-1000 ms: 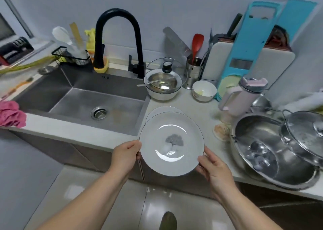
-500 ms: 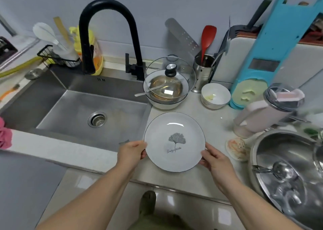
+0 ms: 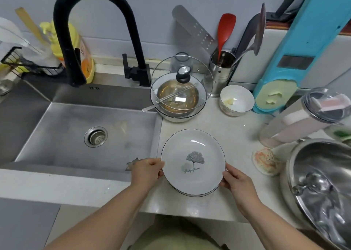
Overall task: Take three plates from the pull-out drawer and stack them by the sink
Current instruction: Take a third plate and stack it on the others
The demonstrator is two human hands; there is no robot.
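Observation:
A white plate (image 3: pixel 191 160) with a thin dark rim and a grey leaf print sits on another plate (image 3: pixel 193 193) whose edge shows beneath it. Both rest on the pale counter (image 3: pixel 235 133) just right of the steel sink (image 3: pixel 79 135). My left hand (image 3: pixel 147 170) grips the top plate's left rim. My right hand (image 3: pixel 236 180) holds its right rim. The pull-out drawer is out of view.
Behind the plates stand a bowl under a glass lid (image 3: pixel 180 95), a small white bowl (image 3: pixel 236 102) and a utensil holder (image 3: pixel 222 71). A pink tumbler (image 3: pixel 303 116) and a large steel pot (image 3: pixel 321 185) crowd the right. The black faucet (image 3: pixel 76 40) arches over the sink.
Both hands carried the plate forward from in front of the counter and lowered it onto the plate lying beside the sink. The view has closed in on the counter.

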